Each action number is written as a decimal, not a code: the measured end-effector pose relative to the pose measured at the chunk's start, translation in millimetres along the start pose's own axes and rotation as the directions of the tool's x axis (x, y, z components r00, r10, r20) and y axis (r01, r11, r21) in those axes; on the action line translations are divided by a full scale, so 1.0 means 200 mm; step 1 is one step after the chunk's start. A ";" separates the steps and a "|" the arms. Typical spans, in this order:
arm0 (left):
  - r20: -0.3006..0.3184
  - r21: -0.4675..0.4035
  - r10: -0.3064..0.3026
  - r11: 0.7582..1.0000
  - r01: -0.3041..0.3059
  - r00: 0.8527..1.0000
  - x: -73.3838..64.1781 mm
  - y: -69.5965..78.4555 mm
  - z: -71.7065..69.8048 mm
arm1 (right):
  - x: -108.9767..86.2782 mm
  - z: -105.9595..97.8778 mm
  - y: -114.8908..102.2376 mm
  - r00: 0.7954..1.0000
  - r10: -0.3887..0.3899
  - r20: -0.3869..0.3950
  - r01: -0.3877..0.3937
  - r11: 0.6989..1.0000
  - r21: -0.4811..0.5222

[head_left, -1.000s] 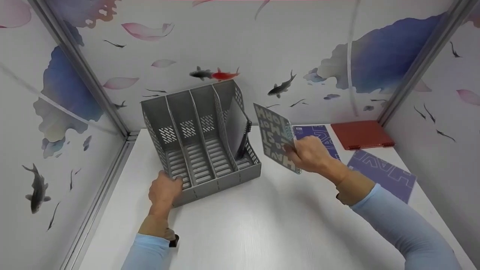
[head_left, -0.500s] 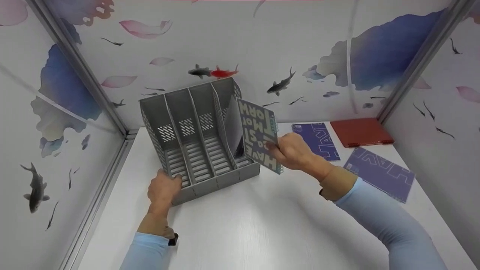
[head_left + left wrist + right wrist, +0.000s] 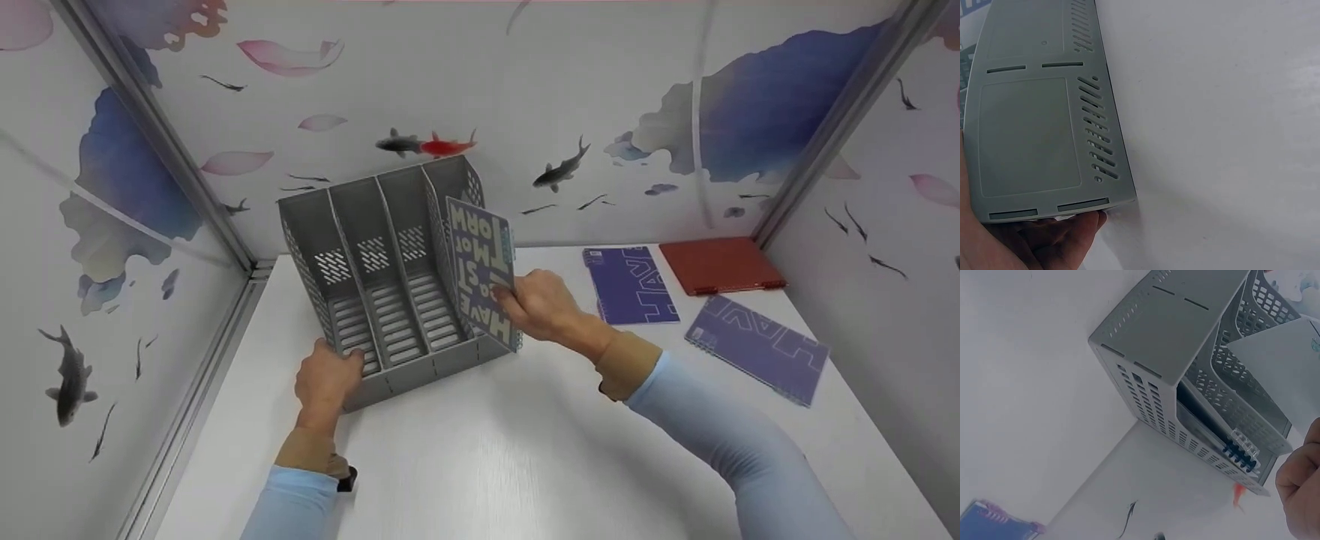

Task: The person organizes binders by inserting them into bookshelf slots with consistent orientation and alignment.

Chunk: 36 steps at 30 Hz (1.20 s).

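Note:
A grey file rack (image 3: 411, 375) with upright dividers stands on the white table, turned at an angle. My left hand (image 3: 328, 377) grips its front left corner; in the left wrist view the fingers (image 3: 1072, 239) curl under the rack's edge. With my right hand (image 3: 544, 304) I pinch a spiral notebook (image 3: 480, 262) by its ring-bound side. This notebook, lettered in pale capitals, is upright before the rightmost compartment and hides most of it. From the right wrist view, ring bindings (image 3: 1239, 455) of notebooks show inside that end compartment, with the held notebook's pale side (image 3: 1283, 365) apart from them.
To the right lie a blue notebook (image 3: 634, 285), a purple notebook (image 3: 757, 349) and a red ring-bound notebook (image 3: 724, 264). Patterned wall panels (image 3: 615, 97) close off the back and both sides, the back one right behind the rack.
My right hand has carried the lettered notebook leftward, from beside the rack to the front of its rightmost compartment. The left hand keeps its grip on the corner.

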State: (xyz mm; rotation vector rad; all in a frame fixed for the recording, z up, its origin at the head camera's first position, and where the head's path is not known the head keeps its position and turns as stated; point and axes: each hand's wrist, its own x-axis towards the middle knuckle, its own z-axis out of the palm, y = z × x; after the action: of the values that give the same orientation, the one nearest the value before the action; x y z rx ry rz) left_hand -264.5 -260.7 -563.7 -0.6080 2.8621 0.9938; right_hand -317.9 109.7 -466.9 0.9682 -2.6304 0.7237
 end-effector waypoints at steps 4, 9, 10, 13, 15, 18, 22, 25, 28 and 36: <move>-0.001 0.003 0.001 1.000 -0.001 1.000 0.00 -0.01 0.00 | 0.03 0.05 -0.02 1.000 0.018 -0.001 -0.018 1.000 0.007; -0.009 -0.002 0.007 1.000 -0.008 1.000 0.00 -0.01 0.00 | 0.09 0.12 -0.04 0.999 0.040 0.000 -0.040 0.999 0.015; -0.011 -0.005 0.008 1.000 -0.008 1.000 0.00 -0.01 0.00 | 0.10 0.13 -0.05 0.999 0.047 0.007 -0.047 0.999 0.019; -0.014 -0.011 0.008 1.000 -0.008 1.000 -0.01 -0.01 0.01 | 0.12 0.16 -0.06 0.998 0.052 0.030 -0.053 0.998 0.017; -0.016 -0.013 0.008 1.000 -0.008 1.000 0.00 -0.01 0.02 | 0.14 0.17 -0.06 0.998 0.044 0.042 -0.044 0.999 0.003; -0.025 -0.019 0.011 1.000 -0.012 1.000 0.00 -0.01 0.01 | 0.16 0.19 -0.07 0.999 0.031 0.042 -0.029 0.999 -0.034; -0.036 -0.022 0.013 1.000 -0.014 0.999 0.00 -0.01 0.01 | 0.19 0.22 -0.07 0.997 0.053 0.048 -0.049 0.996 -0.071; -0.040 -0.019 0.007 1.000 -0.008 0.999 0.01 -0.01 0.01 | 0.21 0.25 -0.07 0.995 0.083 0.049 -0.079 0.994 -0.075; -0.039 -0.018 0.008 1.000 -0.008 0.999 0.01 -0.01 0.01 | 0.21 0.27 -0.07 0.993 0.111 0.038 -0.108 0.991 -0.074; -0.039 -0.010 0.008 1.000 -0.008 0.999 0.01 -0.01 0.01 | 0.23 0.35 -0.06 0.989 0.139 -0.040 -0.142 0.985 -0.094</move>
State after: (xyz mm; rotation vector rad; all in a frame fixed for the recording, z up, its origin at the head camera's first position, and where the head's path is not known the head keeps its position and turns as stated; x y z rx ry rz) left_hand -265.7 -261.1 -566.0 -0.6239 2.8967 1.0098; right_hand -348.8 39.9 -504.8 0.7437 -2.6973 0.6307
